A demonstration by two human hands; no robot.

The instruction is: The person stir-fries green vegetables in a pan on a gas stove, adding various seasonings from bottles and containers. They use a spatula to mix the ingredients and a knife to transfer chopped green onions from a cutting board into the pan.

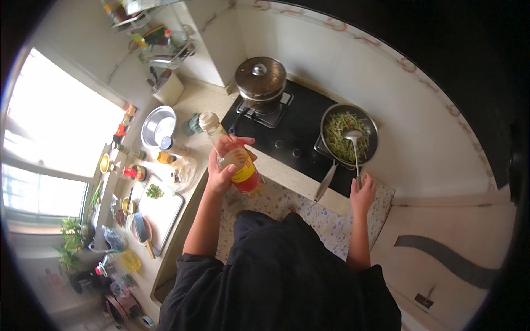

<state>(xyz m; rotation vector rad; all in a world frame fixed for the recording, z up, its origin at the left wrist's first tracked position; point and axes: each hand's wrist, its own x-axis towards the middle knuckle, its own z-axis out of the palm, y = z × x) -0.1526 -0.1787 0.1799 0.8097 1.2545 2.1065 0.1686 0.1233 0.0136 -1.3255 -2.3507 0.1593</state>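
My left hand [225, 165] is wrapped around a clear bottle [214, 131] with a white cap, a yellow label and a red lower band. The bottle is tilted, cap end up and to the left, in the air in front of the counter edge. My right hand [364, 192] grips the handle of a metal ladle [353, 135]. The ladle's bowl rests on thin green vegetable shreds [341, 128] in a dark frying pan [374, 142]. That pan sits on the right burner of the black gas hob [298, 111], its handle [325, 182] pointing toward me.
A lidded pot [260, 78] stands on the left burner. Along the left counter are a steel basin [158, 126], seasoning jars [165, 157] and a white cutting board [167, 202] bearing chopped greens [154, 191]. A cleaver [143, 231] lies across a bowl beside the board. At right is a door [447, 231].
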